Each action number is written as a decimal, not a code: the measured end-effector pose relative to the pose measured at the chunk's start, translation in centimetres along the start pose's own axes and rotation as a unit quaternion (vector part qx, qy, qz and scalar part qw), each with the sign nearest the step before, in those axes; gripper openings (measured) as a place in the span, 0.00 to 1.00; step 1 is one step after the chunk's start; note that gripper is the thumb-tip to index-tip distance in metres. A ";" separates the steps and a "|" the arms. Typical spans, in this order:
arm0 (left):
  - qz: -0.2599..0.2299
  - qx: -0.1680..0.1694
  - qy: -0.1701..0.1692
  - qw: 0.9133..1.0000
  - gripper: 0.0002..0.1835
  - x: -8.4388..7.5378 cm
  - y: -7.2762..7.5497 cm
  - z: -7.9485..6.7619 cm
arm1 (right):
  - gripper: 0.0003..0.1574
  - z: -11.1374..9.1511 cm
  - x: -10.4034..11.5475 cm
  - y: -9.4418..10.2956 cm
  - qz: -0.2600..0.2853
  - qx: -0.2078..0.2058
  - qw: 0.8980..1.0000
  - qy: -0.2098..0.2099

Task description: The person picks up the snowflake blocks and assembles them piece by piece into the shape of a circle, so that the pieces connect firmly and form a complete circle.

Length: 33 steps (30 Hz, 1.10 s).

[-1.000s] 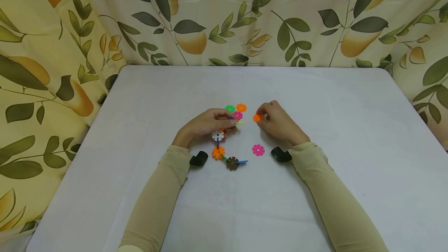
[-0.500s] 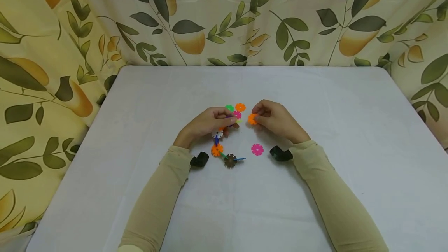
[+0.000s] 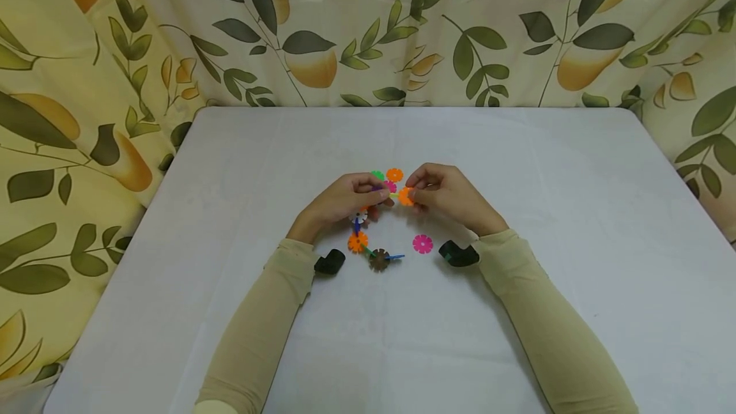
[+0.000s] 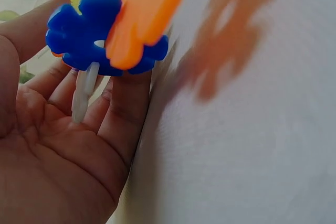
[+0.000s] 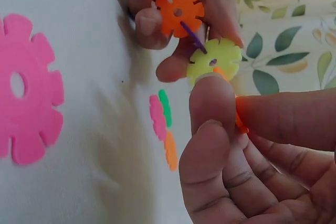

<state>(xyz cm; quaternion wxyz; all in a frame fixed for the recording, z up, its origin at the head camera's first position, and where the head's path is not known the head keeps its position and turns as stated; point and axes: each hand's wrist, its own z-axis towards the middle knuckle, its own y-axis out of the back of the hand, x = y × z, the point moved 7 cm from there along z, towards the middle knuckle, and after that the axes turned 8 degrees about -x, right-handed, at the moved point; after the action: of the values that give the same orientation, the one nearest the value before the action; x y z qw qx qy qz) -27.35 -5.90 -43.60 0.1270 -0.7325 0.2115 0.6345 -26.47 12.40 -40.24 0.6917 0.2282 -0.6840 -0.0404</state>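
My left hand (image 3: pixel 345 200) grips a chain of slotted, flower-shaped plastic discs (image 3: pixel 358 242) near its far end. The chain curves down the table to a brown disc (image 3: pixel 379 260) and a blue disc seen edge-on. Between thumb and fingers, my right hand (image 3: pixel 451 197) pinches an orange disc (image 3: pixel 405 196). Its edge meets the yellow disc (image 5: pixel 223 56) at the chain's end, partly behind the right thumb. Purple and orange discs (image 5: pixel 178 14) follow the yellow one. A blue disc (image 4: pixel 79 30) and an orange one hang by the left palm.
Loose green (image 3: pixel 377 175), orange (image 3: pixel 394 175) and pink discs (image 3: pixel 390 187) lie just beyond the hands. Another pink disc (image 3: pixel 422 244) lies nearer, left of the right wrist's black camera (image 3: pixel 459 253). A leaf-patterned curtain (image 3: pixel 368 30) hangs behind the white table (image 3: pixel 517 337).
My right hand has moved left with the orange disc, bringing it to the yellow disc at the chain's end. My left hand stays nearly in place.
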 end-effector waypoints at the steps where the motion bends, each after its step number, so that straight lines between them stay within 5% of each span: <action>1: -0.002 0.001 0.000 1.000 0.10 0.0 0.0 0.0 | 0.07 0.0 0.0 0.0 0.000 0.000 1.000 0.000; 11: 0.007 -0.002 0.003 1.000 0.10 0.1 -0.1 0.1 | 0.07 0.1 0.0 -0.2 -0.001 -0.003 1.000 0.002; 22: -0.035 -0.011 0.014 0.999 0.11 0.6 -0.3 0.4 | 0.06 0.1 0.1 -0.8 0.020 -0.009 1.000 0.017; 33: -0.007 0.017 -0.003 1.000 0.10 -0.1 0.0 0.1 | 0.10 0.2 0.5 -1.3 0.009 -0.016 0.999 0.033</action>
<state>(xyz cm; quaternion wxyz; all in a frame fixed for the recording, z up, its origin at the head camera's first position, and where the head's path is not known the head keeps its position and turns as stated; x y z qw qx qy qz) -27.48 -5.85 -43.54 0.1441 -0.7299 0.2170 0.6320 -26.29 10.99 -40.30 0.7180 0.2119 -0.6619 -0.0378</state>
